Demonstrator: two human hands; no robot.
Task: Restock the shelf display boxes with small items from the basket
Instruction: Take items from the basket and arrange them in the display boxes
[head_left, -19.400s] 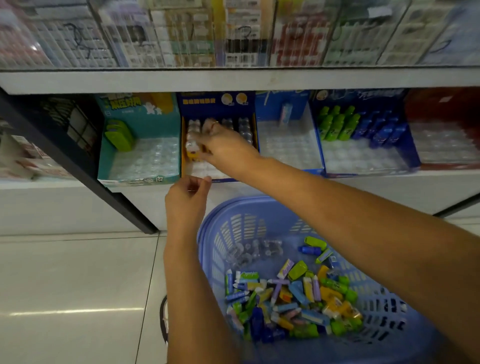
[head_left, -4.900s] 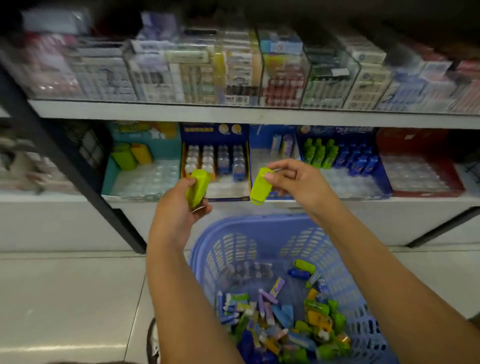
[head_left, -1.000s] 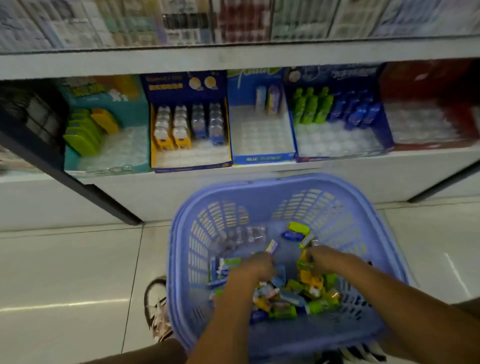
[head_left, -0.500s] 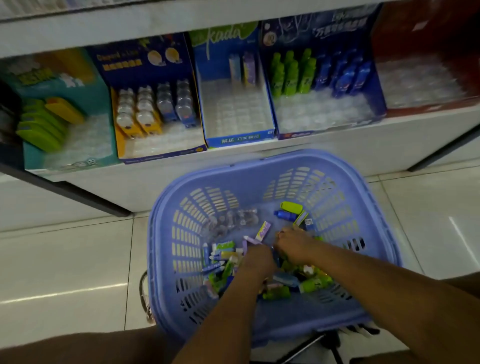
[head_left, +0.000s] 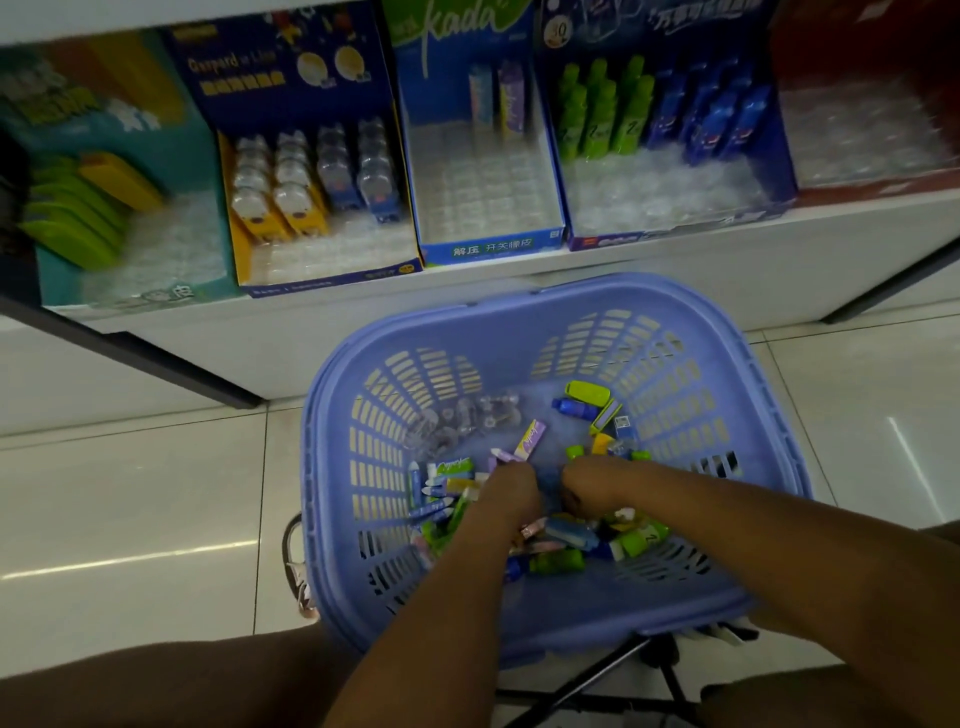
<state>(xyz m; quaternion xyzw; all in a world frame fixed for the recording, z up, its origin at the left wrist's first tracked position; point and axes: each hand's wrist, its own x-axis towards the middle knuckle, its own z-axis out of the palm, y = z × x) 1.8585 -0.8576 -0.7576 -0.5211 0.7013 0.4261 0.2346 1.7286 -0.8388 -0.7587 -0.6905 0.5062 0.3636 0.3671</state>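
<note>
Left hand (head_left: 511, 493) and right hand (head_left: 597, 486) buried in small items (head_left: 556, 562) in the basket (head_left: 519, 312) — grip hidden, can't tell. Display boxes (head_left: 488, 248) at 12 o'clock.

The light-blue cardboard display box (head_left: 491, 247) bears "kada" in white script on its back panel and the white characters "解压 开关橡皮" on its front lip. The dark-blue cardboard display box (head_left: 649, 236) just right of it shows "30" in a round white badge on its back panel, beside large characters too blurred to read.
</note>
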